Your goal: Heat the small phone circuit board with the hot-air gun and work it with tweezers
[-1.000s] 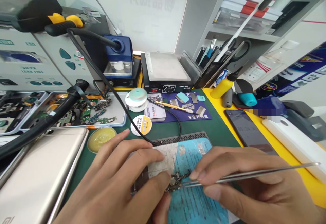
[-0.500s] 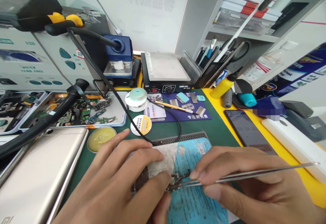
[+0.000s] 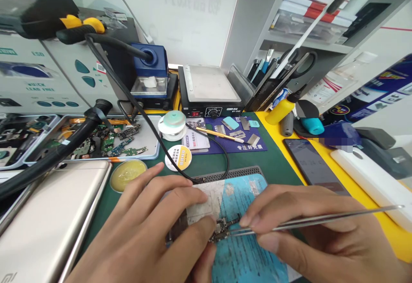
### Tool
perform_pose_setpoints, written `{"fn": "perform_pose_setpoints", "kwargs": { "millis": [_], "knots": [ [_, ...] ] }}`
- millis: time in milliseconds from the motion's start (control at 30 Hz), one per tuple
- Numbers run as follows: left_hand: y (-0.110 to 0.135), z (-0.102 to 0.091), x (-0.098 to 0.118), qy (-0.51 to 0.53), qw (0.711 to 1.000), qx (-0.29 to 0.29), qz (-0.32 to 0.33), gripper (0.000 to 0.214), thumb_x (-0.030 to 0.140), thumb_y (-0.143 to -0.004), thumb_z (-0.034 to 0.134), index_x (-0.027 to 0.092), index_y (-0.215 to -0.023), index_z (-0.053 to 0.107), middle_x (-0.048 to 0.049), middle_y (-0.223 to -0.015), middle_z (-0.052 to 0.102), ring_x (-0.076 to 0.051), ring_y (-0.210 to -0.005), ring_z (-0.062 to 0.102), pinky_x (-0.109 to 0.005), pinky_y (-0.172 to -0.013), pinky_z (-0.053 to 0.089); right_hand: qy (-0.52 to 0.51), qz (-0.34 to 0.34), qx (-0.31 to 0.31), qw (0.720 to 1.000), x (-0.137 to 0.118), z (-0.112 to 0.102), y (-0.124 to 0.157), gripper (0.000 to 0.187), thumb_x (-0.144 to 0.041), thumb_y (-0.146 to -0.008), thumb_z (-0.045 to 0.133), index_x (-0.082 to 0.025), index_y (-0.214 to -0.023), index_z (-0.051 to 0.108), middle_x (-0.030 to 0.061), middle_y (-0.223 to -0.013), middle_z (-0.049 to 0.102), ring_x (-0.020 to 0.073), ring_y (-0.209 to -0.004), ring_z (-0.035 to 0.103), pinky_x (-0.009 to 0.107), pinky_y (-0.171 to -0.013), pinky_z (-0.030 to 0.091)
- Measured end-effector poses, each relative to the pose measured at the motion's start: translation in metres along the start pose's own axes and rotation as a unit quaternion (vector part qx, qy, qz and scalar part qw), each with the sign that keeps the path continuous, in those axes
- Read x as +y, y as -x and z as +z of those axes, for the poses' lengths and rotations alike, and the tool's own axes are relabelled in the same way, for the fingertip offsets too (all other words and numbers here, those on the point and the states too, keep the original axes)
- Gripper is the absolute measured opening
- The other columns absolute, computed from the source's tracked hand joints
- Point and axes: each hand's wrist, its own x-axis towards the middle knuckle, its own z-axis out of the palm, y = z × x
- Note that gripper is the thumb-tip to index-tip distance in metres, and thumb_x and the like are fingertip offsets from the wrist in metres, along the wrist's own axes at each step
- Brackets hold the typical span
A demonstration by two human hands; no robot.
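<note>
A small dark circuit board (image 3: pixel 221 229) rests over a worn blue and white card (image 3: pixel 247 248) on the green mat. My left hand (image 3: pixel 161 223) has its thumb and curled fingers closed on the board's left end, which they partly hide. Between the thumb and fingers of my right hand (image 3: pixel 309 227) is a pair of metal tweezers (image 3: pixel 341 217), lying nearly level. The tweezers' tips reach the board's right side; whether they grip anything there is too small to tell.
A tin of yellow paste (image 3: pixel 128 175) and a pale phone back (image 3: pixel 64 214) lie at left. Behind are a tray of circuit boards (image 3: pixel 149 128), a hot plate (image 3: pixel 212 85) and a solder spool (image 3: pixel 174 125). A black cable (image 3: pixel 157 139) crosses the mat; a phone (image 3: pixel 312 162) lies at right.
</note>
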Motion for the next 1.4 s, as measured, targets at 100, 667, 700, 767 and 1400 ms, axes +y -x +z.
{"fn": "perform_pose_setpoints", "kwargs": {
  "millis": [100,667,700,767,1400],
  "knots": [
    [-0.0008,-0.0003,0.0005,-0.004,1.0,0.001,-0.003,0.014,0.017,-0.092,0.06,0.028,-0.094,0.067,0.0033,-0.107,0.067,-0.017,-0.108,0.059,-0.037,-0.111,0.038,-0.001,-0.002,-0.007,1.0,-0.0001,-0.0009,0.0005,0.037,-0.004,-0.083,0.08,-0.033,-0.105,0.081,-0.0025,-0.097,0.083,0.0147,-0.09,0.079,0.018,-0.078,0.064],
    [-0.0011,-0.0015,-0.0018,0.0,1.0,-0.005,0.012,0.011,0.019,-0.093,0.06,0.028,-0.095,0.066,0.0024,-0.107,0.065,-0.017,-0.109,0.058,-0.036,-0.11,0.036,0.002,0.0,-0.01,1.0,-0.0008,-0.0006,-0.0006,0.038,-0.005,-0.083,0.081,-0.035,-0.105,0.08,-0.0052,-0.098,0.083,0.0128,-0.093,0.079,0.017,-0.081,0.063],
    [-0.0008,-0.0017,-0.002,0.001,1.0,-0.006,0.015,0.011,0.019,-0.092,0.06,0.028,-0.095,0.066,0.0022,-0.107,0.065,-0.017,-0.109,0.057,-0.035,-0.109,0.036,-0.002,0.004,-0.006,1.0,-0.0013,-0.0004,-0.0009,0.037,-0.005,-0.083,0.081,-0.035,-0.105,0.08,-0.0052,-0.097,0.083,0.013,-0.092,0.079,0.017,-0.08,0.064],
    [-0.0005,-0.0019,-0.0024,0.001,1.0,-0.005,0.015,0.011,0.018,-0.092,0.061,0.027,-0.095,0.066,0.0019,-0.108,0.064,-0.017,-0.108,0.058,-0.036,-0.109,0.037,-0.006,0.014,0.002,1.0,-0.0023,-0.001,-0.0012,0.035,-0.006,-0.084,0.081,-0.035,-0.103,0.08,-0.0045,-0.096,0.083,0.0135,-0.09,0.078,0.018,-0.077,0.064],
    [0.0009,-0.001,-0.0022,0.007,1.0,-0.015,0.01,0.012,0.019,-0.092,0.063,0.028,-0.098,0.068,0.0012,-0.11,0.066,-0.018,-0.11,0.058,-0.039,-0.115,0.034,0.016,0.034,-0.004,0.999,0.0005,-0.005,0.0045,0.028,-0.009,-0.088,0.078,-0.033,-0.102,0.079,-0.0026,-0.095,0.081,0.0125,-0.089,0.076,0.015,-0.071,0.061]
  ]
}}
